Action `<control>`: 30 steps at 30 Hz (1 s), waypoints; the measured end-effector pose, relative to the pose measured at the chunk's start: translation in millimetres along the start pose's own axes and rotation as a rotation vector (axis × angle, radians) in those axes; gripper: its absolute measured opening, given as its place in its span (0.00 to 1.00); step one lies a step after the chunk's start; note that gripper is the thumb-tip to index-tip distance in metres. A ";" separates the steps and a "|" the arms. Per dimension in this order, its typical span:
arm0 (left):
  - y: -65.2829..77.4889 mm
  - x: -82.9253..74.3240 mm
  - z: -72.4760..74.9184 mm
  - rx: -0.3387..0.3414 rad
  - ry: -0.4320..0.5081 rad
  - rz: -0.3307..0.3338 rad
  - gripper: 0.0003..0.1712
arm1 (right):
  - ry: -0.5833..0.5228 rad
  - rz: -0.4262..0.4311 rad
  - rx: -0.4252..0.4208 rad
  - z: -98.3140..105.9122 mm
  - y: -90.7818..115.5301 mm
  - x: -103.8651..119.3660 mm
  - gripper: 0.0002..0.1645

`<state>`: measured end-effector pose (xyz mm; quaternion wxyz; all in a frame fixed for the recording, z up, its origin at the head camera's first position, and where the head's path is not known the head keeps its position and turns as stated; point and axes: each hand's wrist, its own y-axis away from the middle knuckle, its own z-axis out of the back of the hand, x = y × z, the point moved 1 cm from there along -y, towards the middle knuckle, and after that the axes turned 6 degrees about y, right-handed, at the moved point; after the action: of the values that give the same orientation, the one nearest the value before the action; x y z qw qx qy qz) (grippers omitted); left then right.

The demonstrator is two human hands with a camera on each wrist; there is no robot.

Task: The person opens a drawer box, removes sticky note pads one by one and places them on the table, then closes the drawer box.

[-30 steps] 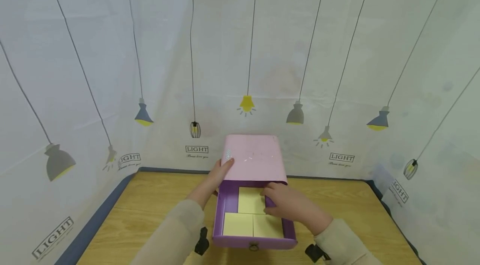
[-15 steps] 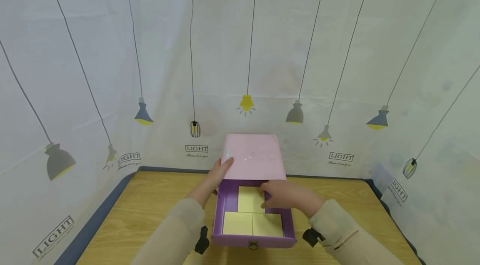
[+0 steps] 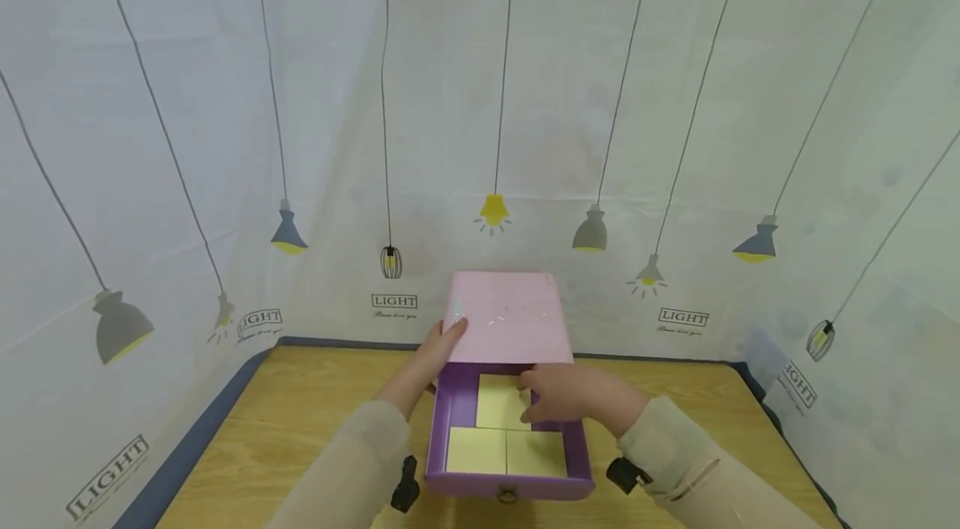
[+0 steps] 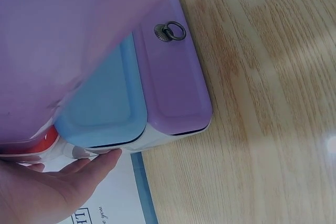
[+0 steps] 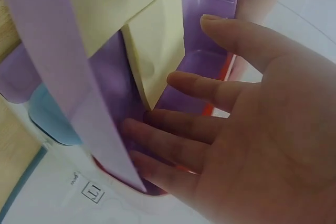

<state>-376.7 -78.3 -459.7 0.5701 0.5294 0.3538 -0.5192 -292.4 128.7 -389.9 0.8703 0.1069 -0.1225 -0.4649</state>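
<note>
A small pink-topped drawer cabinet (image 3: 510, 321) stands on the table, its purple top drawer (image 3: 465, 486) pulled out. Lying in the drawer are pale yellow sticky-note pads: a front left pad (image 3: 476, 451), a front right pad (image 3: 536, 454) and a back pad (image 3: 501, 401). My left hand (image 3: 435, 350) rests on the cabinet's left side, thumb over the top edge, with fairly straight fingers along the side in the left wrist view. My right hand (image 3: 562, 391) reaches into the drawer, its loosely spread fingertips (image 5: 178, 78) at the back pad's right edge. Firm contact is unclear.
Below the pulled-out drawer are a shut blue drawer (image 4: 102, 98) and a shut purple drawer (image 4: 173, 87) with a ring pull (image 4: 176, 30). The wooden table (image 3: 300, 412) extends to both sides. A white lamp-printed backdrop (image 3: 480, 96) rises behind and around it.
My right hand has shifted slightly left, further over the back pad's right edge, and its wrist has turned a little. My left hand, the cabinet and the pads look unmoved.
</note>
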 end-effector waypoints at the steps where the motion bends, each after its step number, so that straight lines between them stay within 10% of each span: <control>1: 0.1 0.3 -0.2 -0.001 0.000 -0.002 0.53 | 0.008 -0.001 -0.001 0.8 0.9 1.0 0.30; 20: -0.1 2.9 0.4 -0.013 -0.007 -0.001 0.53 | 0.145 -0.006 -0.270 9.4 16.8 4.8 0.23; 30: -0.5 2.6 -0.4 0.000 0.009 0.006 0.54 | -0.063 0.033 -0.340 3.4 15.4 2.5 0.13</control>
<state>-376.5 -78.4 -462.3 0.5702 0.5327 0.3548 -0.5151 -280.1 134.8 -381.8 0.8790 -0.0586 -0.0711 -0.4679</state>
